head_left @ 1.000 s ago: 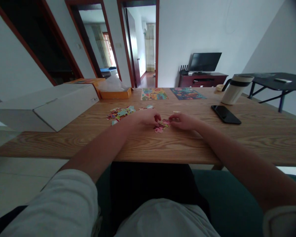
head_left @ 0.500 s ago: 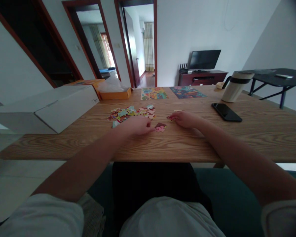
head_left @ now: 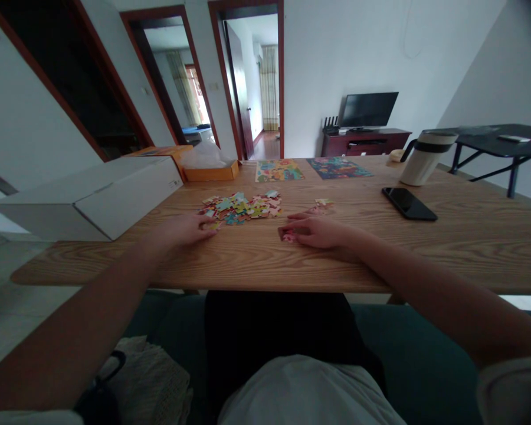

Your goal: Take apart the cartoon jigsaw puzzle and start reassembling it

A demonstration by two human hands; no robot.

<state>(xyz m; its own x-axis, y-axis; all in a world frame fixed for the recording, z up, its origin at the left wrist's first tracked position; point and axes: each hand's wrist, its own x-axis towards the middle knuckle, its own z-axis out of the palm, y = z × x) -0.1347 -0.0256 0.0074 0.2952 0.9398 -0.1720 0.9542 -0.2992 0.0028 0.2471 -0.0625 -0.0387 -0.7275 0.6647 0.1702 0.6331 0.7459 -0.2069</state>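
A pile of colourful jigsaw puzzle pieces (head_left: 243, 208) lies in the middle of the wooden table. My left hand (head_left: 188, 229) is at the pile's near left edge, thumb and fingers apart, with a yellowish piece close to the fingertips. Over to the right, my right hand (head_left: 321, 231) has its fingers on a small brown-and-pink puzzle piece (head_left: 287, 235), low against the tabletop; the fingers partly cover it. Just beyond that hand lie a few pinkish puzzle pieces (head_left: 323, 203), some blurred.
Two picture sheets, one yellowish (head_left: 279, 170) and one dark blue (head_left: 340, 167), lie toward the far edge. A white box (head_left: 124, 200) and an orange box (head_left: 210, 173) stand at left. A black phone (head_left: 408, 204) and a tilted-looking cup (head_left: 426, 158) are at right.
My left hand has drawn back leftward from the centre to the pile's edge. My right hand has come nearer and left, onto the brown-and-pink piece. The view has shifted slightly.
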